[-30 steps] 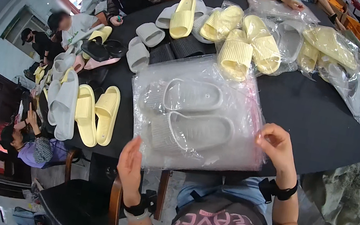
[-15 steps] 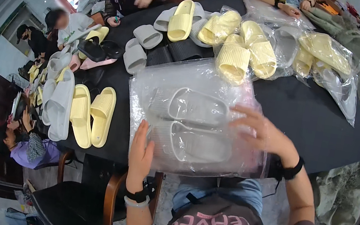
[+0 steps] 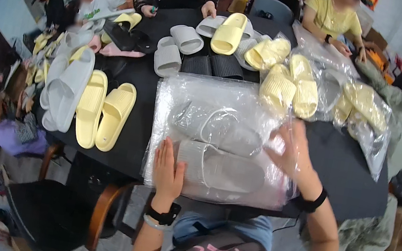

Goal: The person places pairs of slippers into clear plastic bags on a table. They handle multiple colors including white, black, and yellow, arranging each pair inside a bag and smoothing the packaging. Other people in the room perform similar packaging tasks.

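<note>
A pair of grey slippers (image 3: 228, 170) lies side by side within a clear plastic bag (image 3: 167, 119) at the table's near edge. My left hand (image 3: 169, 168) rests flat along the bag's left part, fingers straight, beside the nearer slipper's toe end. At the bag's right side is my right hand (image 3: 293, 150), its fingers curved and thumb apart, close to the slippers' heel ends. Clear film shows across its fingers; whether they are inside the bag or under a fold I cannot tell.
Bagged yellow slippers (image 3: 278, 89) lie beyond the bag to the right. A loose yellow pair (image 3: 89, 111) and a grey slipper pile (image 3: 65, 85) are on the left. Black slippers (image 3: 211, 65) sit just behind. Co-workers sit across the black table (image 3: 334, 165); a chair (image 3: 68, 204) stands near left.
My right hand has shifted from lying spread over the heel ends to a curved pose at the bag's right side. My left hand still lies on the bag. The view has swung.
</note>
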The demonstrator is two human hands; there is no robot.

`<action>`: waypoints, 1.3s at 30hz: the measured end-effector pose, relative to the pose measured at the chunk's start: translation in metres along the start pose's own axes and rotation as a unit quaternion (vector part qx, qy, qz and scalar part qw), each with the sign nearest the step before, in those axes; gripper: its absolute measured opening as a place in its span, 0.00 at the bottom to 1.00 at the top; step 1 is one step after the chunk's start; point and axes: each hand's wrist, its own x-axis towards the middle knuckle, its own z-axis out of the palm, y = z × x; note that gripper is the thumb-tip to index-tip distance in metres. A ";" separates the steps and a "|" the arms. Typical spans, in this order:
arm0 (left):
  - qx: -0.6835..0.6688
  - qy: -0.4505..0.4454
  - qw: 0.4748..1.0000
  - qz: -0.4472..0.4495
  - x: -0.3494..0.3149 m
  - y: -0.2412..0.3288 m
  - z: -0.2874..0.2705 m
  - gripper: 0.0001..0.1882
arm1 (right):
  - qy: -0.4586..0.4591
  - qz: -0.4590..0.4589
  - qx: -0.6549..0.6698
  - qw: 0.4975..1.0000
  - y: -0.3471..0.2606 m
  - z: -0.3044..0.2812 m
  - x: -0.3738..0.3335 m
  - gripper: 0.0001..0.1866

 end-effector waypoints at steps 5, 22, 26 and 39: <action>-0.006 -0.003 1.000 0.007 0.000 0.001 0.001 0.32 | -0.158 -0.211 0.066 0.962 -0.019 0.018 0.003 0.21; 0.030 -0.033 0.999 -0.026 -0.002 -0.006 0.007 0.35 | -0.220 -0.242 -0.035 0.944 -0.016 0.055 0.012 0.16; 0.102 -0.052 0.993 -0.023 -0.001 -0.004 0.009 0.37 | -0.236 -0.184 -0.031 0.954 0.002 0.007 -0.016 0.14; 0.307 -0.040 0.950 -0.051 0.013 0.011 0.004 0.38 | 0.138 0.177 0.058 0.973 0.066 -0.072 -0.153 0.17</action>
